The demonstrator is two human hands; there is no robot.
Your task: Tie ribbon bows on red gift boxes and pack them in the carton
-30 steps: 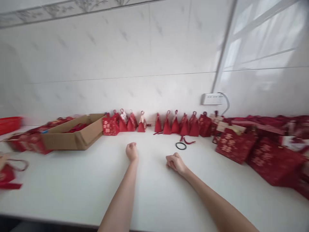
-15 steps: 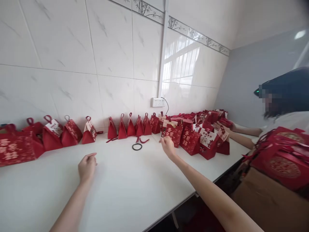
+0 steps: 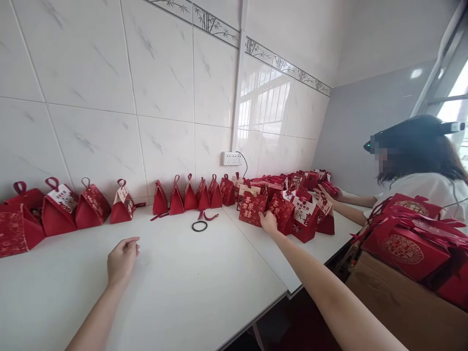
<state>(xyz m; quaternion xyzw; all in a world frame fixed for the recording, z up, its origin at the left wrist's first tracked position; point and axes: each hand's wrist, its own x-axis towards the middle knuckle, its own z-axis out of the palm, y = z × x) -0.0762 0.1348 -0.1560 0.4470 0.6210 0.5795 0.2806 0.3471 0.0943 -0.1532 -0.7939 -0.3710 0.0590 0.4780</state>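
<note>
My left hand (image 3: pixel 122 257) hovers loosely curled over the left part of the white table (image 3: pixel 175 282), with nothing visible in its fingers. On the right, my right hand (image 3: pixel 269 223) is closed at the edge of a red gift box (image 3: pixel 251 207) with light lettering, thumb against its front. Just right of that hand stands another red gift box (image 3: pixel 282 210). Beside it is a gift box with a white printed flap (image 3: pixel 304 214). My fingers' far side is hidden behind the hand.
A row of red gift boxes (image 3: pixel 175 197) with ribbon loops lines the tiled wall. A black ring (image 3: pixel 199 226) and a red ribbon piece (image 3: pixel 210 216) lie mid-table. A co-worker (image 3: pixel 420 165) handles boxes at right, behind a cardboard box (image 3: pixel 398 297) piled with red boxes.
My right hand has moved right, onto the edge of the lettered gift box. My left hand stays curled above the table. The view has shifted slightly to the right.
</note>
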